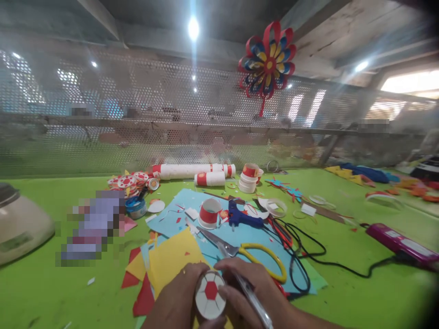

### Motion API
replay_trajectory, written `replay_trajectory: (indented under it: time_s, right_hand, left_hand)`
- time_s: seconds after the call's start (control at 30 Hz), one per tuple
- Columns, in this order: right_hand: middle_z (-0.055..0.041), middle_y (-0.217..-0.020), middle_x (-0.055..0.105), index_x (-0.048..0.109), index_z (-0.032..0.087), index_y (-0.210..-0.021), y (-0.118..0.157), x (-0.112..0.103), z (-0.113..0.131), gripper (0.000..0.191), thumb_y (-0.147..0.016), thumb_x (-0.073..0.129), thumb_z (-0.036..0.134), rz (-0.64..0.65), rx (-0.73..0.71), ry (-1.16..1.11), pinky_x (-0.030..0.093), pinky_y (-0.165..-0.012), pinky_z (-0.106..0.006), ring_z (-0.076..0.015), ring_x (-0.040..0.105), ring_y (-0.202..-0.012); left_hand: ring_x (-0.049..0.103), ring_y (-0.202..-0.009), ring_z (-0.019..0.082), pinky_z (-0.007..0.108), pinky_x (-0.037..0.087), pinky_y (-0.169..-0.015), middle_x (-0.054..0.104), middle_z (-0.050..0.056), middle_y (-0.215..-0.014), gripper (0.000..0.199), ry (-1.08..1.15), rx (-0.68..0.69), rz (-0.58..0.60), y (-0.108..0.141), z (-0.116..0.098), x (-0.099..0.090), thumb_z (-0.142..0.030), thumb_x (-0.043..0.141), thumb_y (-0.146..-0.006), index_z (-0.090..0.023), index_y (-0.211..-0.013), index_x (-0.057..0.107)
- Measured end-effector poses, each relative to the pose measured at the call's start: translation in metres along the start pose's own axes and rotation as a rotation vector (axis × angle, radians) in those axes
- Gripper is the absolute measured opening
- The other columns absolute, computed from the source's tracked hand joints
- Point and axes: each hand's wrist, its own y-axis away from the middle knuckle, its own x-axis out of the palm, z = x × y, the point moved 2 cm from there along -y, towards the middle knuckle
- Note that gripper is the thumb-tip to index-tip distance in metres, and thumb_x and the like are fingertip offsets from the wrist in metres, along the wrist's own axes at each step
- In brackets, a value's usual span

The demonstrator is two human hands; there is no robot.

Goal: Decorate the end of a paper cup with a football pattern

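Near the front edge of the bench [113, 301], the left hand [183, 294] and right hand [252, 288] grip a small round piece [210, 295] — red hexagon, black lines — the right fingers also holding a metal tool [254, 299]. No writing is legible on it. Ahead, a red-banded paper cup [210, 213] looks hollow; toward the back left, a blue tub [136, 208] holds something dark.
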Motion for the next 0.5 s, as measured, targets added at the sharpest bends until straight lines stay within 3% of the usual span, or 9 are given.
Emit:
replay_trajectory:
  time_s: [0.13,0.27,0.5]
  right_hand:
    - [-0.0035,-0.07,0.061,0.061,0.018,-0.104,0.003,0.0,0.003,0.024,-0.083,0.055,0.026,-0.034,-0.012,0.021,0.043,-0.055,-0.025,-0.015,0.051,-0.058]
    - [-0.0006,-0.069,0.057,0.057,0.017,-0.109,0.005,-0.001,0.007,0.025,-0.086,0.053,0.025,0.0,-0.038,0.026,0.04,-0.053,-0.023,-0.0122,0.047,-0.056]
    - [0.0017,-0.065,0.054,0.059,0.013,-0.11,0.0,-0.001,0.004,0.027,-0.085,0.057,0.025,0.001,-0.058,0.044,0.036,-0.05,-0.021,-0.0099,0.043,-0.054]
  left_hand:
    - [0.065,-0.088,0.023,0.032,0.051,-0.077,0.068,0.004,-0.096,0.029,0.017,0.031,-0.007,0.001,-0.018,-0.009,-0.032,0.057,-0.077,-0.024,-0.105,0.052]
    - [0.065,-0.088,0.022,0.03,0.05,-0.074,0.069,0.003,-0.095,0.022,-0.012,0.0,0.122,0.002,-0.035,-0.02,-0.027,0.053,-0.08,-0.023,-0.102,0.052]
    - [0.062,-0.101,0.027,0.036,0.048,-0.082,0.066,0.008,-0.11,0.043,-0.132,0.021,0.162,0.005,-0.029,-0.03,-0.037,0.06,-0.081,-0.02,-0.117,0.045]
